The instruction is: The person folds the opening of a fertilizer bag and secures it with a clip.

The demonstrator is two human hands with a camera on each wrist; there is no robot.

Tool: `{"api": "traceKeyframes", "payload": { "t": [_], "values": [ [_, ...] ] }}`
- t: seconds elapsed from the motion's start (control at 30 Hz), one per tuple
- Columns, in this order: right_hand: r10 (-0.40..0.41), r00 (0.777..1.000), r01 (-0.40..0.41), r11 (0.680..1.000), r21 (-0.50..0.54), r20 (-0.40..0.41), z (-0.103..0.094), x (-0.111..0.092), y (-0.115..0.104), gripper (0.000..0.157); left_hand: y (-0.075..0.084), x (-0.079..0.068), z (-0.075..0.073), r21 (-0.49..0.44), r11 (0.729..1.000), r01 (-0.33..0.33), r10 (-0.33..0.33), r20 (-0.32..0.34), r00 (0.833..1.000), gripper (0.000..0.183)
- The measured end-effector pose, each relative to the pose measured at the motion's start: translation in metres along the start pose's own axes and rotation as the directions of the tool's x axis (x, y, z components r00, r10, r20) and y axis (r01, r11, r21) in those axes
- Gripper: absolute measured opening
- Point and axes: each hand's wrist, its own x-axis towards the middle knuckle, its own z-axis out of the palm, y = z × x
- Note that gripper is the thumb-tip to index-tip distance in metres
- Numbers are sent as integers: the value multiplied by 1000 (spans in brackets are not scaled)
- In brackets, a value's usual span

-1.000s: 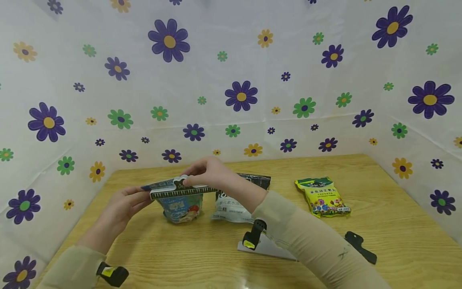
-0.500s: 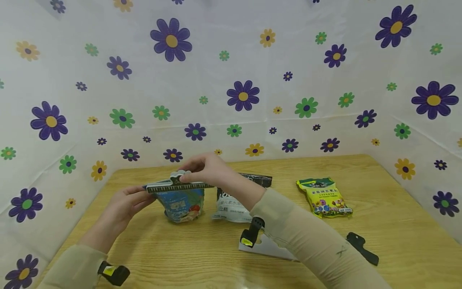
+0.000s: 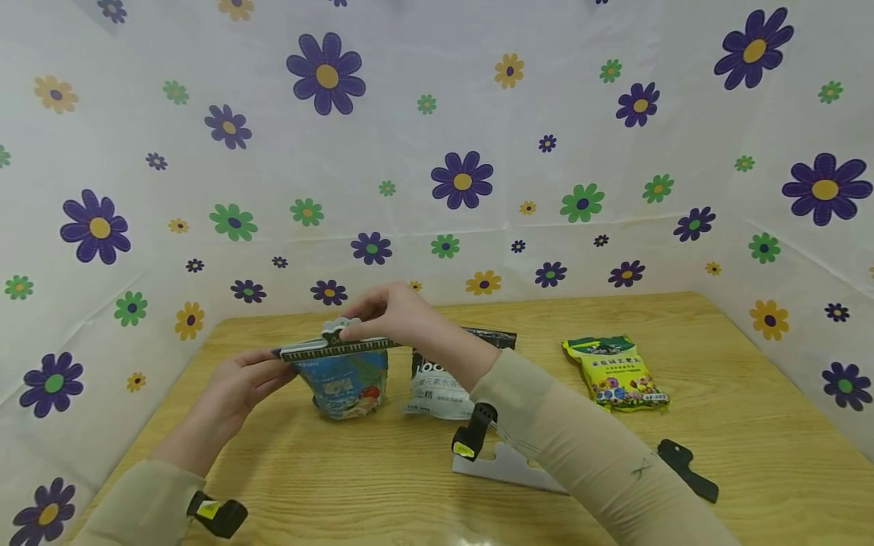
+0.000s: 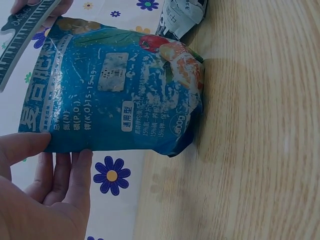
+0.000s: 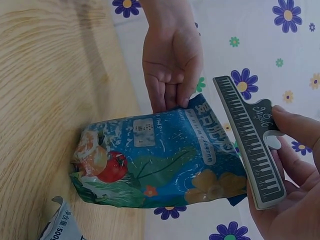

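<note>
A blue fertilizer bag [image 3: 348,385] with vegetable pictures stands upright on the table, left of centre. My left hand [image 3: 235,390] pinches its upper left edge, thumb in front and fingers behind, as the left wrist view [image 4: 55,185] shows. A long clip [image 5: 252,145] with a piano-key pattern lies along the bag's top. My right hand [image 3: 403,322] pinches this clip by its handle, fingers on the far side. Whether the clip's jaws have the bag's edge between them, I cannot tell.
A black and white pouch [image 3: 440,390] stands just right of the blue bag, partly behind my right forearm. Farther right lies a yellow bag [image 3: 617,375]. Nearer me are a white flat clip [image 3: 501,469], partly covered by the arm, and a black clip [image 3: 688,470].
The piano clip has tilted and risen slightly with my right hand, so more of the blue bag's front shows beneath it. My left hand keeps its pinch. The head view has shifted slightly.
</note>
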Motion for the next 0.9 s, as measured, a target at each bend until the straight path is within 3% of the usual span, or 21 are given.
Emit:
{"api": "traceKeyframes", "payload": {
  "t": [0.33,0.9],
  "values": [
    [16,1000,-16,1000,-27,-15,2,2,-4,26,1,0,0,-9,1000,11,-11,4,1000,37],
    [-42,998,38,997,-71,-44,1,3,-11,19,0,0,-1,-6,1000,17,-17,3,1000,37]
  ]
}}
